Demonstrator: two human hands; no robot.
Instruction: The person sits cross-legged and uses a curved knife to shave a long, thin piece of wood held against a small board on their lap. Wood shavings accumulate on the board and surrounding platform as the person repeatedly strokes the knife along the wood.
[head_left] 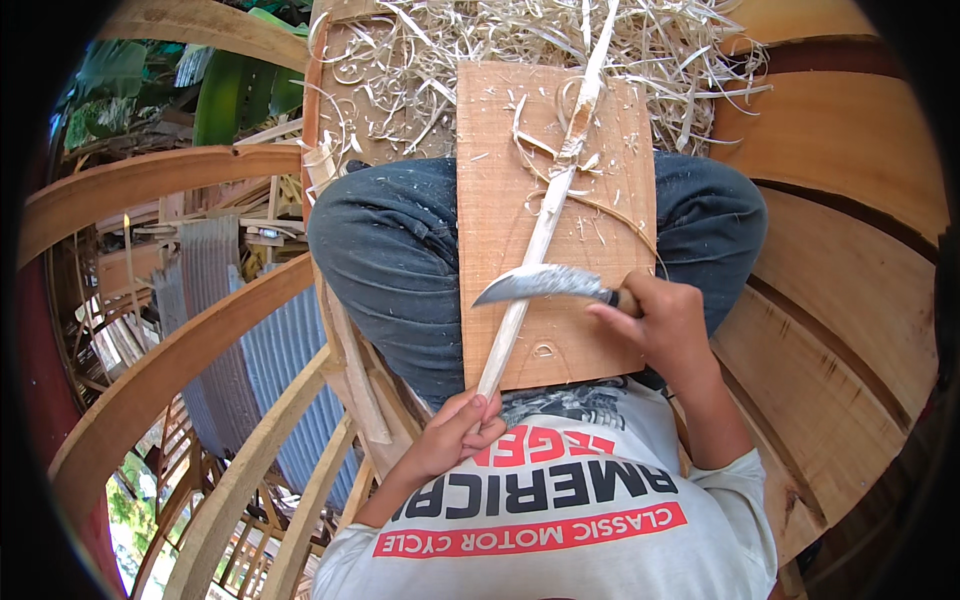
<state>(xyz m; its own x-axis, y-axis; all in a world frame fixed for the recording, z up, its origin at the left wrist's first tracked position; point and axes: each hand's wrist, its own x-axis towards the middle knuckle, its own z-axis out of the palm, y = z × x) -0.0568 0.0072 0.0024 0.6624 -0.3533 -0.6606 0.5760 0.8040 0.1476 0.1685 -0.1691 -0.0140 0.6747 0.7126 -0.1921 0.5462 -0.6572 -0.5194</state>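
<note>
A pale, peeled wooden stick [527, 275] runs slantwise over a flat board [610, 230] resting across my lap. My left hand [464, 430] is closed around its near end, close to my shirt. In my right hand [655, 318] is the handle of a curved knife [545, 283]. The blade lies across the stick below its middle, tip pointing left; whether the edge bites into the wood I cannot tell. Farther up, the stick shows a rough, browner stretch with curls of shaving [590, 163] hanging from it. A long thin strip bends toward the board's right edge.
A heap of pale shavings [420, 60] covers the floor beyond the board. Wooden planks [830, 370] form a wall at my right. Curved wooden rails [180, 365] stand at my left, with corrugated sheets [290, 350] and scrap wood beyond them. My bent knees [385, 250] flank the board.
</note>
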